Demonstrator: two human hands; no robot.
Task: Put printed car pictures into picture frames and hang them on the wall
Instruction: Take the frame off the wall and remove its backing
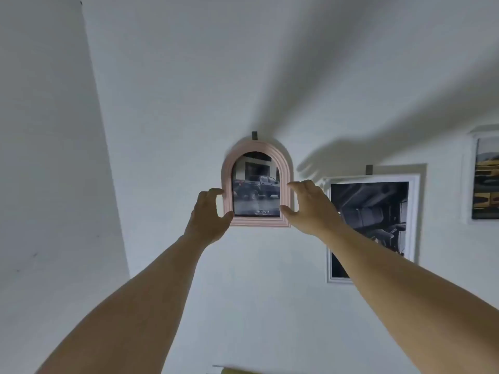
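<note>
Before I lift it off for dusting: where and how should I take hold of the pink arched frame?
Take the pink arched frame by its straight lower sides, one grip from each side, where the left hand and right hand sit. Those edges run parallel; the curved top hangs under the hook, so probably lift upward.

1. Arched frame [256, 222]: pale pink, with ribbed concentric mouldings.
2. Truck print [256, 190]: dark blue-grey pickup against grey and black surroundings; white "TOYOTA" lettering on the dark lower band.
3. Rectangular frame [414, 211]: white.
4. Interior print [378, 211]: black, with a car cabin in grey tones.
5. Edge frame [468, 179]: white; its print [486, 184] shows yellow and black bands under a grey top.
6. Hanging tabs [254, 135]: dark grey.
7. Wall [189, 103]: plain white, streaked with soft grey shadows.
8. Strip [237, 370] at the lower margin: dull yellow.
</note>
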